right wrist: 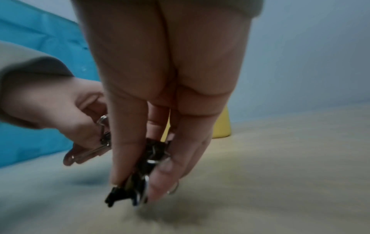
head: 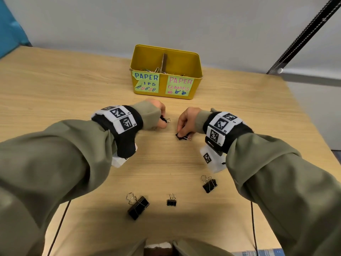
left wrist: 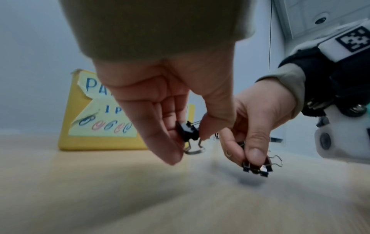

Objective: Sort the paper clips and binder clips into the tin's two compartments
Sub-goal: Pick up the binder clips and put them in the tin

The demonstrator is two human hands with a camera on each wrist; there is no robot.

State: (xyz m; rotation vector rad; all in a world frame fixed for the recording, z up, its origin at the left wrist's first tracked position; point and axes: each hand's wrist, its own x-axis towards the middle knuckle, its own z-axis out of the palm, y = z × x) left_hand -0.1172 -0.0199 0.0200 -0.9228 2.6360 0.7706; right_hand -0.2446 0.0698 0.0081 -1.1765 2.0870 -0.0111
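A yellow tin (head: 195, 58) with a cardboard divider stands at the table's far middle, labelled for paper clips on the left and paper clamps on the right. My left hand (head: 159, 115) pinches a small black binder clip (left wrist: 188, 132) just above the table. To its right my right hand (head: 184, 124) pinches a bunch of small black binder clips (head: 182, 136) close to the tabletop; they show again under the fingertips (right wrist: 130, 190) in the right wrist view. Both hands are in front of the tin.
Three more black binder clips lie on the wooden table nearer to me: a large one (head: 138, 206), a small one (head: 171, 201) and a medium one (head: 209, 183). Thin cables (head: 59, 226) run off the table's near edge. A grey wall rises behind the tin.
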